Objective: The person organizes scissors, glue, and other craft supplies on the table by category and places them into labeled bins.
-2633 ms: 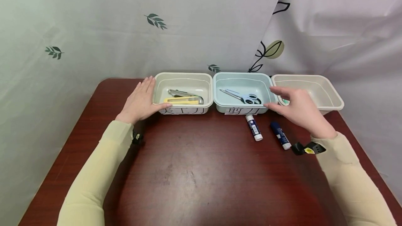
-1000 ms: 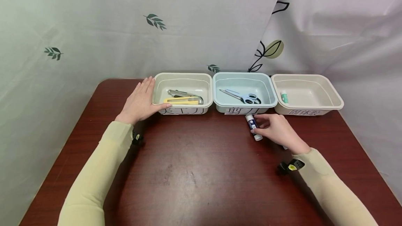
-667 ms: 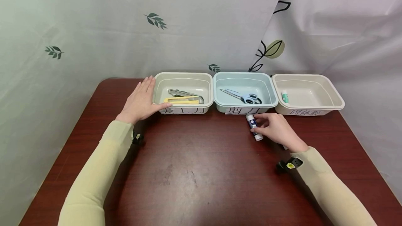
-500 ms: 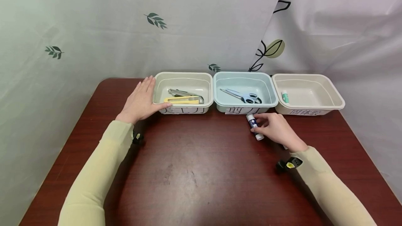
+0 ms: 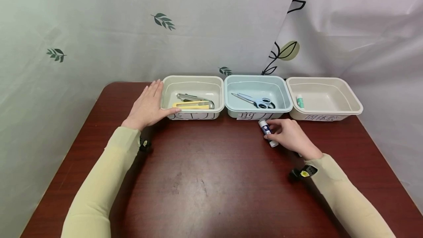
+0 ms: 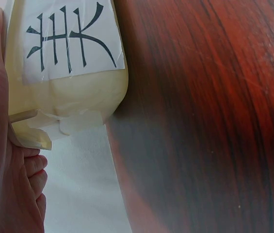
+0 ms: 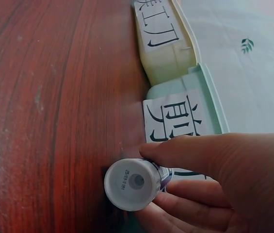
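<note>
My left hand (image 5: 148,104) rests against the left end of a cream bin (image 5: 193,80). Its fingers lie straight along the side, and the thumb reaches over the front rim. In that bin lie a yellow utility knife (image 5: 191,105) and a grey utility knife (image 5: 195,97). My right hand (image 5: 290,135) pinches a white and navy glue stick (image 5: 265,127) between thumb and fingers, just in front of the light-blue bin (image 5: 257,79). In the right wrist view the white end of the glue stick (image 7: 127,187) faces the camera. The second glue stick is mostly hidden behind the right hand.
Scissors (image 5: 262,103) lie in the light-blue bin. A beige bin (image 5: 325,114) on the right holds a green and white glue stick (image 5: 299,101). Paper labels mark the bin fronts. A patterned pale cloth (image 5: 205,28) hangs behind the brown table (image 5: 185,179).
My right hand has come down from the beige bin toward the left and taken hold of the navy glue stick. The left hand stays in place.
</note>
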Demonstrator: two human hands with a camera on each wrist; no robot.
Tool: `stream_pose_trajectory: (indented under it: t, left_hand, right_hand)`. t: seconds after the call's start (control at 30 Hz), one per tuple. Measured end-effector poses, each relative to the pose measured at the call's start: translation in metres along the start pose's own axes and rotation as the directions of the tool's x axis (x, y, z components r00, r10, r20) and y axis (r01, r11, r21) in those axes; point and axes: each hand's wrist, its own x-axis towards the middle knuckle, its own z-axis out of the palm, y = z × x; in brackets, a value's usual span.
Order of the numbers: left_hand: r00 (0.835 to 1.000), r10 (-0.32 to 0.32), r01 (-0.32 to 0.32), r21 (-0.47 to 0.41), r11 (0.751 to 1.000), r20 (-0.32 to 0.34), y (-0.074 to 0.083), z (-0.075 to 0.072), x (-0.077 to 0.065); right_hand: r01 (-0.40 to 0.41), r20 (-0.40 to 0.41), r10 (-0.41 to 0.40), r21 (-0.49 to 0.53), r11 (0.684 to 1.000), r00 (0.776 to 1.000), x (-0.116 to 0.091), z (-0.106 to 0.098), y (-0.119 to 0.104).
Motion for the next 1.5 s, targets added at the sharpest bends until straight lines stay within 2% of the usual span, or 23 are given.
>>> stream_pose_trajectory:
  t: [0.57,0.97,1.5]
  left_hand:
    - [1.000,0.004,-0.004,-0.003,1.000,-0.004,-0.002,0.002,0.001]
    - [1.000,0.001,-0.001,0.001,1.000,-0.007,-0.002,0.002,0.001]
    - [1.000,0.001,-0.001,0.003,1.000,-0.003,-0.003,0.002,0.001]
  right_hand:
    - [0.000,0.017,0.000,0.006,1.000,1.000,-0.002,-0.003,-0.002]
    - [0.018,0.000,-0.018,0.011,1.000,1.000,-0.009,-0.008,-0.009]
    - [0.054,-0.074,-0.055,-0.019,0.998,0.996,-0.021,-0.021,-0.022]
